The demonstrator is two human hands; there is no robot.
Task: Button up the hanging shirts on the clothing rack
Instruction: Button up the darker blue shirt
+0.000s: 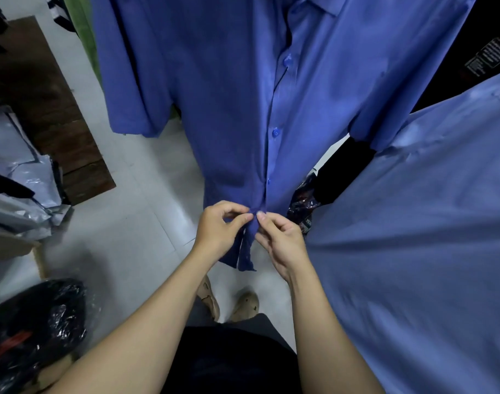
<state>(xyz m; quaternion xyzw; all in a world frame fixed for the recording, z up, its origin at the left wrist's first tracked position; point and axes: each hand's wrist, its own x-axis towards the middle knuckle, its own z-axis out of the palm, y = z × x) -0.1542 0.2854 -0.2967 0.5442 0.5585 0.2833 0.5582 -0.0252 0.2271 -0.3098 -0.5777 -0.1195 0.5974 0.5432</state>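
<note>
Hands, two, pinch one shirt with three buttons.

A pale tiled floor carried a dark brown rectangular mat. Grey plastic mailer bags lay stacked at left; a black plastic-wrapped bundle sat nearer.

Bare forearms, no sleeves showing; black top; dark grey trousers; 2 tan shoes.

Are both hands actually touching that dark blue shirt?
Touching. The head view shows the left hand and right hand pinching the dark blue shirt placket.
</note>
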